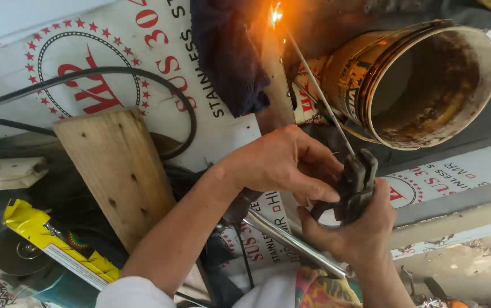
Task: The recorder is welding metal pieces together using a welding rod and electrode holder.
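- The right hand [355,228] is clenched around the dark electrode holder [357,185], gripping it from below with the clamp head sticking up above the fist.
- The left hand [282,162] reaches in from the left and closes over the same holder from above, fingertips [328,195] pressed on its left side; the two hands meet at the holder.
- A thin welding rod [317,91] runs from the holder's clamp up and to the left, slanted.
- At the rod's far tip a bright orange spark [275,13] glows near the top edge, against a brownish upright piece [271,80] lit orange by the glow.
- A shiny metal tube [294,242] lies slanted just beneath the hands, passing under the left wrist and towards the right wrist.
- A dark blue cloth [228,57] hangs just left of the lit piece.
- A rusty bucket [422,80] lies on its side to the right of the rod, its open mouth facing the camera.
- White sheeting [23,85] with red and black print covers the surface behind.
- A black cable [114,71] loops across that sheeting on the left.
- A wooden board [117,171] lies slanted left of the left forearm.
- A yellow-and-teal grinder [45,251] sits in the bottom left corner, well apart from the hands.
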